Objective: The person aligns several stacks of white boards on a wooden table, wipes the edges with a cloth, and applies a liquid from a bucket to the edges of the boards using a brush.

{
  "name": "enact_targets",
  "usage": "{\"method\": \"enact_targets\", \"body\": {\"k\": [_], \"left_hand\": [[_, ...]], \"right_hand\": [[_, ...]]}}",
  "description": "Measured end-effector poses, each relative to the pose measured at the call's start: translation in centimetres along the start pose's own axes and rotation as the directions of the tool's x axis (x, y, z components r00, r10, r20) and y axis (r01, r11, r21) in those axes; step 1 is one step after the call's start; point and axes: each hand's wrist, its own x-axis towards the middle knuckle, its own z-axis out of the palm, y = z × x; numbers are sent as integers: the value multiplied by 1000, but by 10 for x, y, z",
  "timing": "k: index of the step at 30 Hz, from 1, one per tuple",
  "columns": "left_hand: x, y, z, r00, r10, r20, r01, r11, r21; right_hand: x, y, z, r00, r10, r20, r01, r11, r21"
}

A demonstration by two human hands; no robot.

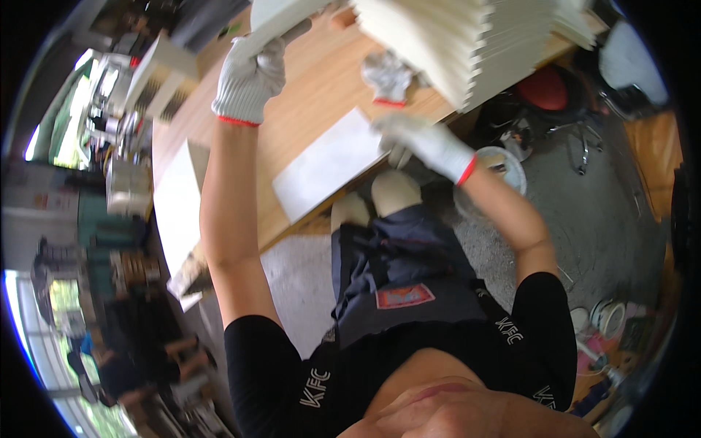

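Observation:
My left hand (252, 77), in a white knit glove with a red cuff, is raised over the far left of the table. Its fingers are curled around the lower end of a pale flat board (281, 20), which runs out of the top of the view. Beside those fingers sticks out a short dark grey bar. My right hand (427, 142), gloved alike, hovers by the near table edge at the right end of a white sheet (325, 164). Motion smears its fingers, and I make out nothing held in them.
A tall stack of cream sheets with jagged edges (438, 47) stands at the far right of the wooden table (219, 95). A crumpled glove (387, 77) lies beside it. White panels (179, 212) are at the left. A bucket (504, 171) and a red-seated stool (544, 89) stand on the right.

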Motion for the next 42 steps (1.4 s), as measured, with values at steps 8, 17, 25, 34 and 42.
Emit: {"method": "enact_targets", "body": {"k": [8, 17, 25, 34, 42], "left_hand": [[-166, -91, -12, 481, 495, -724, 139, 772, 621], [-188, -127, -102, 454, 469, -757, 27, 843, 538], [-173, -133, -94, 318, 654, -686, 740, 281, 611], [-205, -205, -64, 364, 799, -479, 769, 32, 638], [-211, -205, -70, 501, 806, -316, 738, -207, 642]], "right_hand": [[144, 47, -102, 990, -137, -9, 76, 599, -797], [149, 4, -8, 945, 291, -152, -322, 732, -600], [165, 62, -41, 977, 208, -46, -179, 686, -706], [69, 34, 1, 972, -226, -63, -55, 42, -998], [58, 72, -8, 923, -382, 41, 77, 78, -994]]}}
